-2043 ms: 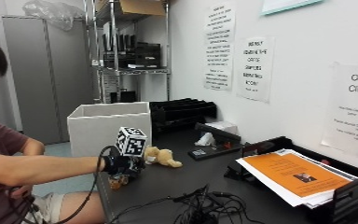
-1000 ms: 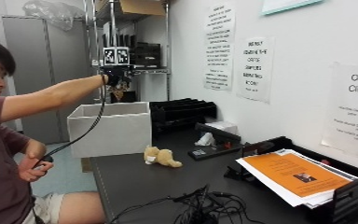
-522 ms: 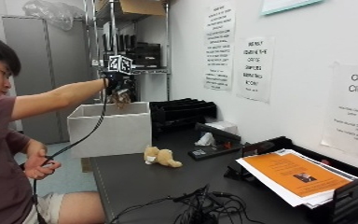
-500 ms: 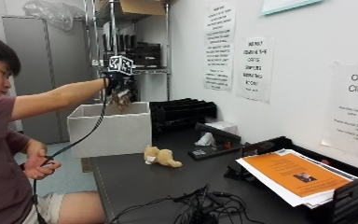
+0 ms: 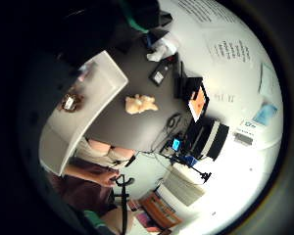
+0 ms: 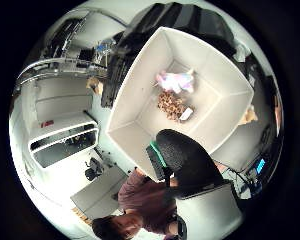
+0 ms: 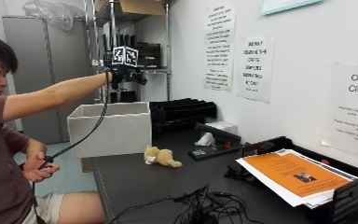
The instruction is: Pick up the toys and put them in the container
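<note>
On the near part of the dark worktop [image 7: 141,186] lies a bundle of black cables [image 7: 197,210], and to the side of it a black tray holds papers with an orange sheet [image 7: 287,175] on top. Further in, a small tan plush toy [image 7: 160,157] lies on the worktop, just beside the front of the white container [image 7: 111,128] and apart from it. The container stands at the far end of the worktop, open at the top. The thumb side palm view looks down into it: a pink and white toy [image 6: 176,81] and a brown toy [image 6: 174,106] with a white tag lie on its bottom, close to each other. The gloved right hand [image 7: 124,74] hangs high above the container at the end of a stretched arm. Nothing shows in this hand, but I cannot tell if the fingers are spread or curled. The bare left hand [image 7: 39,165] holds a black cable low beside the person's body. Behind the container, black trays [image 7: 182,112] stand against the wall.
</note>
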Motion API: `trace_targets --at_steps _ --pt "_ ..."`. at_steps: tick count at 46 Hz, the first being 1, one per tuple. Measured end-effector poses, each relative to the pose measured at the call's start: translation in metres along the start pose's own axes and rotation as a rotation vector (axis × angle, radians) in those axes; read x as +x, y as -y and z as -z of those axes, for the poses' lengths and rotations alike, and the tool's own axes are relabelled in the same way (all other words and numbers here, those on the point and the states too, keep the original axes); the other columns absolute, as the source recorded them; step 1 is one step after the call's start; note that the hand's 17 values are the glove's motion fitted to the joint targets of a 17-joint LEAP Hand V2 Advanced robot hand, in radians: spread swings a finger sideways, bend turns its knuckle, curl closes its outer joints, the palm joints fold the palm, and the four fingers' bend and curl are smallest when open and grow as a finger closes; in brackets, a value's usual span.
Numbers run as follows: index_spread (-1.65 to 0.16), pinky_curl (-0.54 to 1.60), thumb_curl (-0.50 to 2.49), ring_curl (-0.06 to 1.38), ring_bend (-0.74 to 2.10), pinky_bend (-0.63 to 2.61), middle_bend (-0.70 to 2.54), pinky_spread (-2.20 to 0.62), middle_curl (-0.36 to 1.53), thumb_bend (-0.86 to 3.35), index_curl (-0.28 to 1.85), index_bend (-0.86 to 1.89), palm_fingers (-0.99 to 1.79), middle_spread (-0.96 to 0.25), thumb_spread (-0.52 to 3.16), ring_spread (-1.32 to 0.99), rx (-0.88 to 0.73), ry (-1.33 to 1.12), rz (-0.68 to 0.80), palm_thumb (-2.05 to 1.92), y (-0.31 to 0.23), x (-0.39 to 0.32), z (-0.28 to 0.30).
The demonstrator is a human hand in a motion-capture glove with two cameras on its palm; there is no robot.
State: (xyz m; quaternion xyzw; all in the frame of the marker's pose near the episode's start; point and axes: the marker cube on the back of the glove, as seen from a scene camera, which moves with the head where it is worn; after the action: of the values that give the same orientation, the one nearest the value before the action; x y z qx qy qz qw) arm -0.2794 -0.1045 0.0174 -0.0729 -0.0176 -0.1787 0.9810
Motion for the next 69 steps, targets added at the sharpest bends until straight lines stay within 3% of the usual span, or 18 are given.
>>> trace_targets --at_steps 16,24,44,49,52,58,62,69 --pt "-0.23 0.37 0.30 0.30 0.42 0.93 0.11 0.06 0.30 -0.01 0.20 0.10 -0.27 -0.06 1.24 0.01 -0.044 -0.078 -0.181 0.04 -0.049 0.141 -0.003" --pt "-0.24 0.36 0.31 0.30 0.39 0.90 0.11 0.06 0.27 -0.01 0.19 0.09 -0.26 -0.05 1.23 0.00 -0.019 -0.020 -0.178 0.04 -0.052 0.193 -0.030" --pt "-0.24 0.34 0.31 0.28 0.25 0.82 0.12 0.05 0.24 -0.02 0.19 0.11 -0.30 -0.06 1.18 0.00 -0.386 0.039 -0.081 0.02 0.004 0.232 -0.268" --pt "-0.25 0.34 0.32 0.27 0.17 0.81 0.10 0.06 0.23 -0.02 0.20 0.13 -0.30 -0.05 1.16 0.02 -0.311 0.110 -0.086 0.03 0.010 0.238 -0.312" --pt "-0.27 0.35 0.33 0.25 0.17 0.87 0.05 0.07 0.20 0.00 0.25 0.28 -0.07 -0.05 1.15 0.04 -0.158 0.138 -0.089 0.06 0.015 0.239 -0.321" --pt "-0.28 0.28 0.36 0.26 0.30 0.70 0.28 0.05 0.24 0.06 0.30 0.48 0.41 -0.12 1.20 -0.03 0.000 0.177 -0.103 0.21 0.015 0.239 -0.322" --pt "-0.26 0.26 0.40 0.30 0.41 0.60 0.47 0.00 0.32 0.12 0.35 0.57 0.68 -0.17 1.22 -0.12 0.047 0.194 -0.126 0.34 0.017 0.236 -0.322" --pt "-0.27 0.28 0.51 0.41 0.68 0.58 0.62 -0.13 0.39 0.18 0.43 0.63 0.90 -0.24 1.06 -0.25 0.014 0.184 -0.156 0.55 0.014 0.229 -0.316"
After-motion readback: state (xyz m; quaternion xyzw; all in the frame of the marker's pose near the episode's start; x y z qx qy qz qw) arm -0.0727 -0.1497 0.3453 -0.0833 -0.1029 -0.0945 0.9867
